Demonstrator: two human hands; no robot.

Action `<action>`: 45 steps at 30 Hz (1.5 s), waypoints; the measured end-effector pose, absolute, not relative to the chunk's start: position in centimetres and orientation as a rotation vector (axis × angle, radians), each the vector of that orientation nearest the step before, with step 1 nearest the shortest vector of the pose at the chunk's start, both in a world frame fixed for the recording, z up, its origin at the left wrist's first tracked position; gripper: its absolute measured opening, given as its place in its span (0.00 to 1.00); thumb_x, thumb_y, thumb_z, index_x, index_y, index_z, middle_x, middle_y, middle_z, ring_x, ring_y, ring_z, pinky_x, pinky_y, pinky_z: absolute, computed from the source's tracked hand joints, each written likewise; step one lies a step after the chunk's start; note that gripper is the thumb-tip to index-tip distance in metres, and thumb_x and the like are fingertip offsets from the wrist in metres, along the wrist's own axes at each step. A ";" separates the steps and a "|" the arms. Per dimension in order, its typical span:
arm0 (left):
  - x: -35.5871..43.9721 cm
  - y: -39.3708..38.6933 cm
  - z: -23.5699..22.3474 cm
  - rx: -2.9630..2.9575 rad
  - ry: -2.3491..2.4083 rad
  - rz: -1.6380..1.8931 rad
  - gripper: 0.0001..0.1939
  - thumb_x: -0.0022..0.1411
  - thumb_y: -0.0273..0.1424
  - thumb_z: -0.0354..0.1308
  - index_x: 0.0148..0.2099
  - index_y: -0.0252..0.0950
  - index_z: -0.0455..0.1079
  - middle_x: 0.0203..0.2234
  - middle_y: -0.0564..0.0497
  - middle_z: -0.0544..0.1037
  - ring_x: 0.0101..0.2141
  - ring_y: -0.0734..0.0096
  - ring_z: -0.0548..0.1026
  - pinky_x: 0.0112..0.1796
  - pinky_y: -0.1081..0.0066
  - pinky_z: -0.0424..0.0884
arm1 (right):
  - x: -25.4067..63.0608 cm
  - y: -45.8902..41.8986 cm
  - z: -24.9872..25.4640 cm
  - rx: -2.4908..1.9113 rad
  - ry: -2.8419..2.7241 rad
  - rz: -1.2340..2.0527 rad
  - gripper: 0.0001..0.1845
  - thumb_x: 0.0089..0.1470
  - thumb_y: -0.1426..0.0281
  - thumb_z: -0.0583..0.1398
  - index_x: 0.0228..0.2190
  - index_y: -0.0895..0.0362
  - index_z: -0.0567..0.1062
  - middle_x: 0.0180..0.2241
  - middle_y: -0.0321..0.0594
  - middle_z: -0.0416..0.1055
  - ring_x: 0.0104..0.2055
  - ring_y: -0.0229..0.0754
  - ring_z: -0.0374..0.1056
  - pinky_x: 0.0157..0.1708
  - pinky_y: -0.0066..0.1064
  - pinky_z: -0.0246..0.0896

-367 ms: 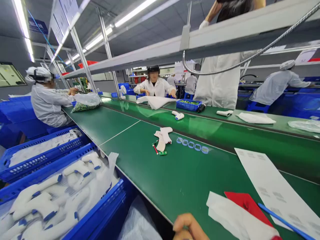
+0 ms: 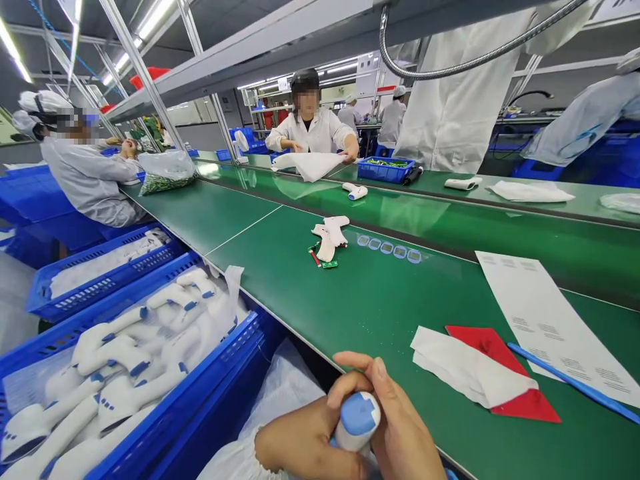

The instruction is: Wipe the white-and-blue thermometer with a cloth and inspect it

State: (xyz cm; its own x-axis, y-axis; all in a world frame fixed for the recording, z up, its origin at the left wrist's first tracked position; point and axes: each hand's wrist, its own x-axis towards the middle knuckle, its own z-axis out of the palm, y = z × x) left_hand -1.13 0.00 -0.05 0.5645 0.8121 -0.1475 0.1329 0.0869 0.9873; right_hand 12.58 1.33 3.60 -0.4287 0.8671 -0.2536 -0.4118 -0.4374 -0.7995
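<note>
At the bottom of the head view, both hands hold a white pistol-shaped device (image 2: 358,425) with a blue end pointing up towards me. My left hand (image 2: 305,437) is closed around it from the left. From the right, my right hand (image 2: 407,427) cups it, its fingers bent over the top. The device's lower part is hidden by the hands. Similar white devices (image 2: 117,353) with blue parts fill a lined blue crate (image 2: 210,393) at my left. On the green bench (image 2: 300,307) ahead lie white shell halves (image 2: 330,239) beside small green circuit boards (image 2: 329,265).
Several clear blue-rimmed pieces (image 2: 387,247) lie in a row. At right are a white cloth (image 2: 465,363), a red cloth (image 2: 530,404), a printed sheet (image 2: 555,313) and a blue stick (image 2: 575,383). A co-worker (image 2: 313,130) handles white sheeting across the bench; another (image 2: 85,167) sits at left.
My view has tilted down. Earlier only a few fingers showed at the bottom edge; now both hands and the white device between them are in view.
</note>
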 end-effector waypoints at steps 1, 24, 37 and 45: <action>-1.1 -0.1 0.1 1.420 0.875 0.656 0.30 0.50 0.24 0.61 0.56 0.39 0.60 0.41 0.54 0.68 0.36 0.69 0.68 0.39 0.72 0.66 | 12.6 1.2 3.3 -0.844 -0.855 1.944 0.26 0.57 0.47 0.54 0.40 0.57 0.73 0.27 0.39 0.72 0.27 0.36 0.65 0.27 0.23 0.60; -0.4 -2.6 -3.0 1.416 1.381 1.041 0.11 0.61 0.31 0.52 0.46 0.36 0.64 0.41 0.48 0.70 0.42 0.62 0.66 0.44 0.63 0.63 | 11.7 -0.5 -3.1 -0.773 -1.387 1.664 0.22 0.59 0.54 0.56 0.54 0.39 0.59 0.56 0.30 0.60 0.58 0.36 0.56 0.58 0.24 0.52; 0.3 -3.2 -4.7 1.351 1.551 1.095 0.09 0.60 0.33 0.51 0.41 0.35 0.64 0.35 0.47 0.68 0.36 0.61 0.66 0.37 0.62 0.63 | 11.8 -0.6 -3.7 -0.790 -1.474 1.615 0.17 0.61 0.59 0.55 0.51 0.43 0.61 0.53 0.31 0.61 0.56 0.35 0.58 0.56 0.23 0.53; -0.2 -3.0 -5.0 1.442 1.638 1.112 0.03 0.57 0.27 0.50 0.36 0.36 0.64 0.32 0.50 0.66 0.34 0.63 0.64 0.35 0.65 0.62 | 11.6 -1.1 -4.1 -0.804 -1.413 1.740 0.27 0.59 0.57 0.56 0.57 0.46 0.55 0.61 0.38 0.52 0.63 0.45 0.47 0.64 0.44 0.40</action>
